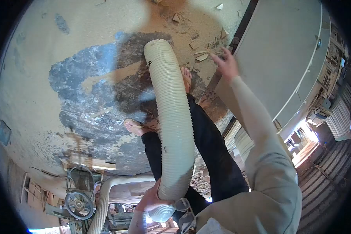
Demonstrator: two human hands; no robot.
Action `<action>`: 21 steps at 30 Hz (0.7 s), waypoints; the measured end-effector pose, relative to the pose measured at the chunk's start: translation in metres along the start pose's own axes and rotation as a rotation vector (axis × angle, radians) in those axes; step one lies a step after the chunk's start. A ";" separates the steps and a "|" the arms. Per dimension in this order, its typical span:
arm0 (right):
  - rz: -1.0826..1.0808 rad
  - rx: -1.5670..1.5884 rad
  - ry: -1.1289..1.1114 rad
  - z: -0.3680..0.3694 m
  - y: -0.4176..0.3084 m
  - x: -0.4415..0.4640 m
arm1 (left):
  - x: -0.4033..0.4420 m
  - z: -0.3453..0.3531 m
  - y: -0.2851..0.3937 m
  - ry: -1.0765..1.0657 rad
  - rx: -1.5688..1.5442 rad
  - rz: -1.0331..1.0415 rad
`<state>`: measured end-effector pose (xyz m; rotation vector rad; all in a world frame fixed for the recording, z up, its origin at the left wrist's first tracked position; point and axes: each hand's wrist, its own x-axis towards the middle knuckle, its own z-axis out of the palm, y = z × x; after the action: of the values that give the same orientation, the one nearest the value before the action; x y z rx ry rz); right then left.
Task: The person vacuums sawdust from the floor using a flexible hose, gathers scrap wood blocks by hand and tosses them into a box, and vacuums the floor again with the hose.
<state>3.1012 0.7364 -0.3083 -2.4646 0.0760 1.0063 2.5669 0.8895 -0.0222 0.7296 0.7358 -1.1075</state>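
A thick, ribbed, cream-coloured duct hose [171, 101] runs up the middle of the view, its far end over the dusty floor. My left hand [151, 198] grips the hose low down, fingers wrapped round its side and partly hidden behind it. My right hand [226, 65] is stretched out to the right of the hose, fingers apart and holding nothing. It is beside the edge of a large grey panel [277, 62]. Small wood offcuts [201, 55] lie in the sawdust just left of that hand.
My feet [134, 126] in sandals stand either side of the hose. A machine with a handwheel [78, 204] is at lower left, beside another ribbed hose [103, 201]. Sawdust [195, 27] covers the floor [31, 78]. Glasses [186, 212] hang at my chest.
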 end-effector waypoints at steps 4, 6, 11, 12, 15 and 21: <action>0.230 0.116 0.151 0.100 0.110 0.100 | -0.002 -0.001 -0.025 0.012 0.016 -0.050; 0.241 0.153 0.260 0.136 0.133 0.129 | 0.003 -0.006 0.004 0.006 -0.096 -0.019; 0.182 0.391 0.228 0.160 0.157 0.146 | 0.012 -0.007 0.010 0.005 -0.019 -0.059; 0.181 0.395 0.226 0.158 0.153 0.145 | 0.012 -0.006 0.009 0.011 -0.040 -0.047; 0.091 0.314 0.333 0.142 0.132 0.131 | 0.011 -0.005 0.010 0.029 -0.035 -0.007; 0.129 0.046 0.267 0.144 0.082 0.112 | 0.012 -0.004 0.009 0.025 -0.054 -0.009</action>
<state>3.0710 0.7425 -0.5058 -2.5631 0.3444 0.7107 2.5786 0.8894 -0.0331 0.6966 0.7881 -1.0843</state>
